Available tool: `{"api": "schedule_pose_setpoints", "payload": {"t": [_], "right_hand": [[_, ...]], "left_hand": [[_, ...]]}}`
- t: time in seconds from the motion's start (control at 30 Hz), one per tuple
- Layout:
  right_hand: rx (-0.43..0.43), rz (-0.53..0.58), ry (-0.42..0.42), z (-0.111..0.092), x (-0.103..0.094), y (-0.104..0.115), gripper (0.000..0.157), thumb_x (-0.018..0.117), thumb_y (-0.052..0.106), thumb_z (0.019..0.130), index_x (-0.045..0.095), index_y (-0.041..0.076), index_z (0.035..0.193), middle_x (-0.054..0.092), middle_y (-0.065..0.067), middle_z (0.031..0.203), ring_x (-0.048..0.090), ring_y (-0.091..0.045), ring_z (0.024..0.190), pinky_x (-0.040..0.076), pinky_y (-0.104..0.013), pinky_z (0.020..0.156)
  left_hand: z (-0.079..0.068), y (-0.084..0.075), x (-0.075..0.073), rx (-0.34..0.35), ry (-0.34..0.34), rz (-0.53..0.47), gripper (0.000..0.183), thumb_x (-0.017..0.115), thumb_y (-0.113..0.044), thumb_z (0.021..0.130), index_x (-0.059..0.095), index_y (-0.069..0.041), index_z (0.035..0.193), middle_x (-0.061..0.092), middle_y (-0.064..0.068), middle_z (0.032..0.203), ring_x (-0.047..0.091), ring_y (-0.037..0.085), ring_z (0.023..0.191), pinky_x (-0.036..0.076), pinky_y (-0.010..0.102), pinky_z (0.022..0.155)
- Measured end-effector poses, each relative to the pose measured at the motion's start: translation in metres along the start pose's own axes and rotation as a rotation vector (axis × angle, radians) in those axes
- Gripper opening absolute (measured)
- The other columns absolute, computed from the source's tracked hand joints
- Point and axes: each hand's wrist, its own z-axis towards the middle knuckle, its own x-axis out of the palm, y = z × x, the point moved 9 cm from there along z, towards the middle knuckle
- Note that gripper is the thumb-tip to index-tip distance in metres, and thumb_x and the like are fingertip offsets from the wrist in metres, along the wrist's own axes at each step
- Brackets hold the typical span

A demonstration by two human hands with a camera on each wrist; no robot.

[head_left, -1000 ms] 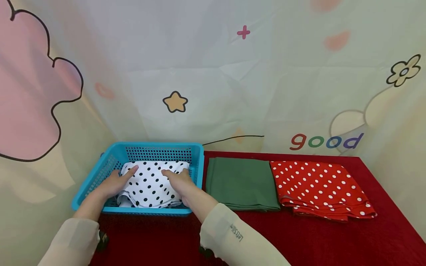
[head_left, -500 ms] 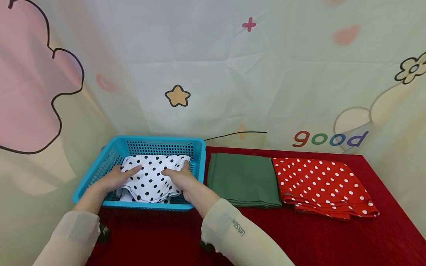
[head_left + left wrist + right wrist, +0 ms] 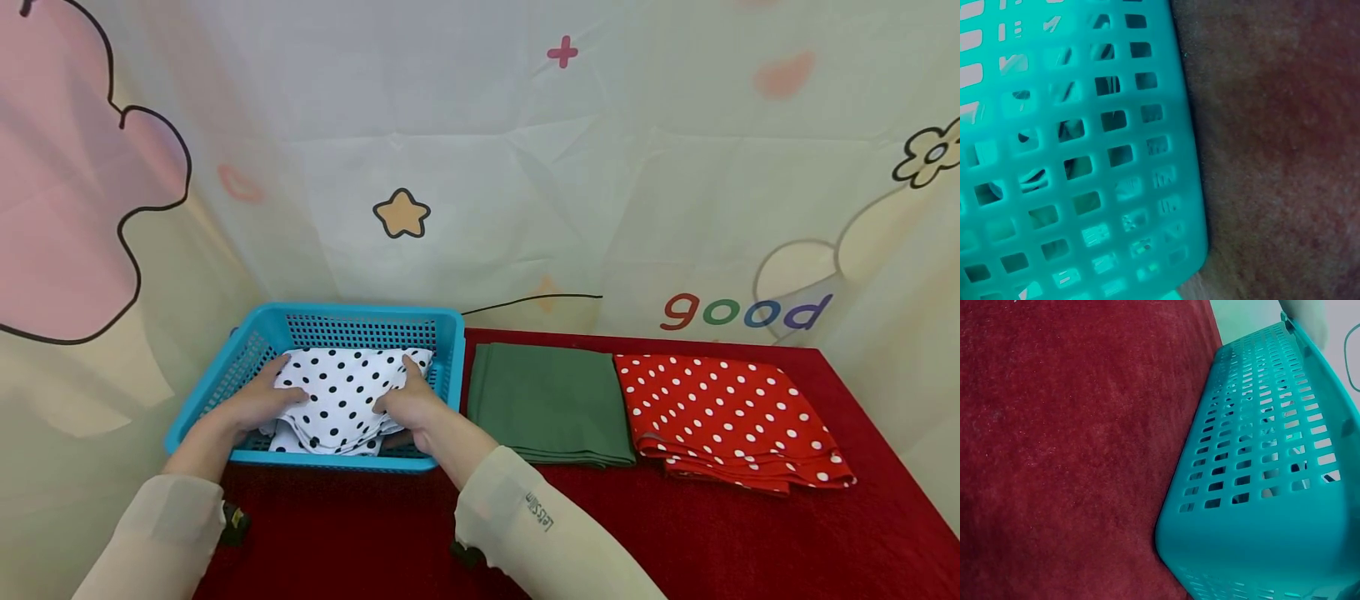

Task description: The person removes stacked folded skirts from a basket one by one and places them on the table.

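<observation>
A folded white cloth with black dots point(image 3: 341, 396) lies inside a blue plastic basket point(image 3: 453, 367) at the left of the head view. My left hand point(image 3: 255, 402) grips the cloth's left side, its thumb on top. At the right side my right hand point(image 3: 414, 408) holds the cloth, with the thumb over the top and some fingers lower, near its front edge. Part of the fingers is hidden by the cloth. In the left wrist view the perforated basket wall point(image 3: 1091, 181) blocks most of the hand; the right wrist view shows the basket's outer side point(image 3: 1254, 519).
Right of the basket lies a folded green cloth point(image 3: 551, 404), and beyond it a folded red cloth with white dots point(image 3: 731, 417). All rest on a dark red table cover point(image 3: 337, 525). A printed curtain point(image 3: 487, 183) hangs behind.
Both hands stay at the cloth in the basket. The left fingers now show at its upper left, and both thumbs sit slightly lower. The view has tilted down a little.
</observation>
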Motion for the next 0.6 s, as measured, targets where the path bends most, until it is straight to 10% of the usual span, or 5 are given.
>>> {"api": "schedule_pose_setpoints", "payload": {"t": [0.2, 0.6], "right_hand": [[0.003, -0.017, 0.01, -0.0013, -0.0001, -0.0009, 0.088, 0.06, -0.009, 0.091, 0.02, 0.013, 0.166, 0.037, -0.023, 0.156, 0.065, -0.035, 0.111, 0.063, -0.052, 0.076], [-0.001, 0.008, 0.03, -0.0013, 0.0011, -0.003, 0.089, 0.057, -0.01, 0.091, 0.014, 0.008, 0.166, 0.052, -0.022, 0.136, 0.071, -0.028, 0.096, 0.064, -0.05, 0.08]], "left_hand": [[-0.0025, -0.0037, -0.0002, 0.031, 0.009, 0.061, 0.076, 0.058, -0.016, 0.101, 0.018, -0.004, 0.165, 0.014, 0.036, 0.166, 0.031, 0.05, 0.139, 0.036, 0.064, 0.113], [-0.0034, -0.0023, -0.0004, 0.032, 0.002, 0.12, 0.072, 0.06, -0.021, 0.102, 0.027, 0.005, 0.16, 0.019, 0.038, 0.163, 0.021, 0.057, 0.149, 0.022, 0.07, 0.12]]}}
